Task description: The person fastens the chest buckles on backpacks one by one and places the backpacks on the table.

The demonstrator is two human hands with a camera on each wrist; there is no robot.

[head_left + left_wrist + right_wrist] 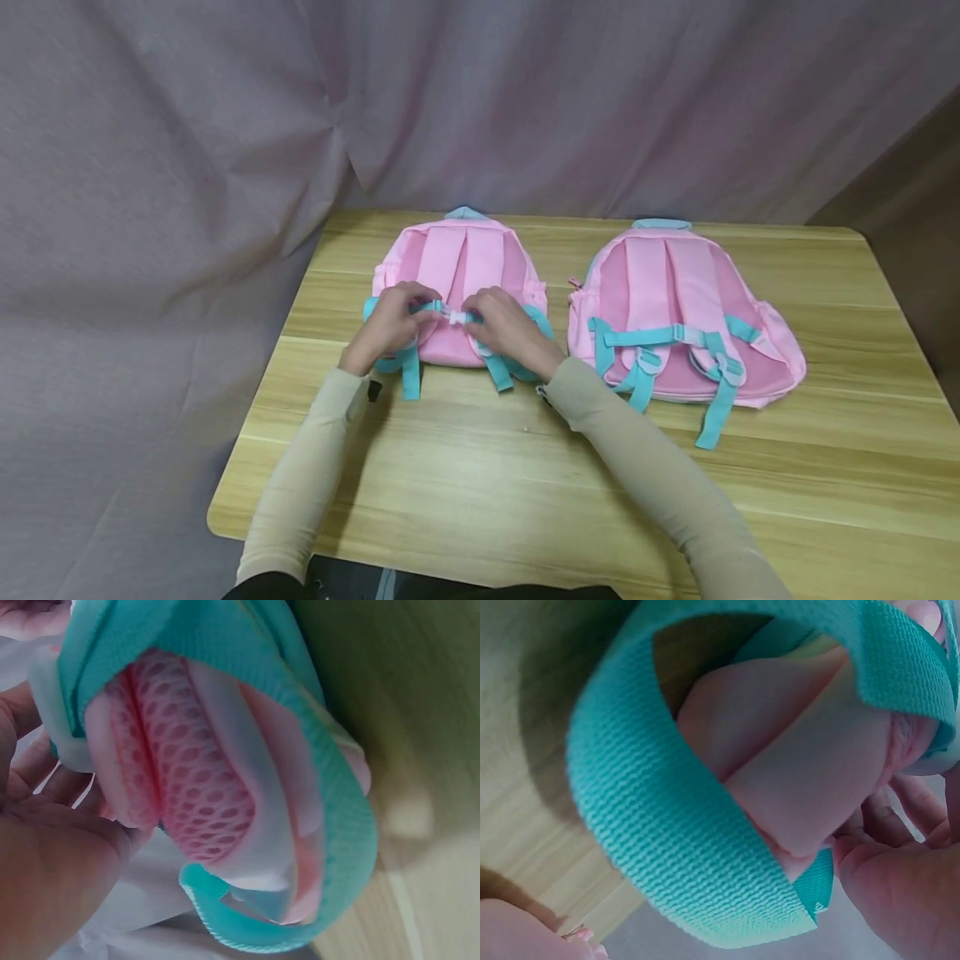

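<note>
Two sets of fingertips meet at the white chest-strap buckle (457, 317): our left hand (390, 325) pinches the teal strap end on its side, our right hand (510, 331) pinches the other, fingers curled around the webbing. The buckle sits at the middle of the left pink backpack (459, 287), which lies straps-up on the wooden table (465, 492). In the wrist views we see only teal webbing (667, 847) and pink mesh padding (187, 772), close and blurred. A second pink backpack (678, 321) lies well apart to the right. If we push the halves together skewed, we judge the clip may not seat, or loose webbing could bunch between them.
</note>
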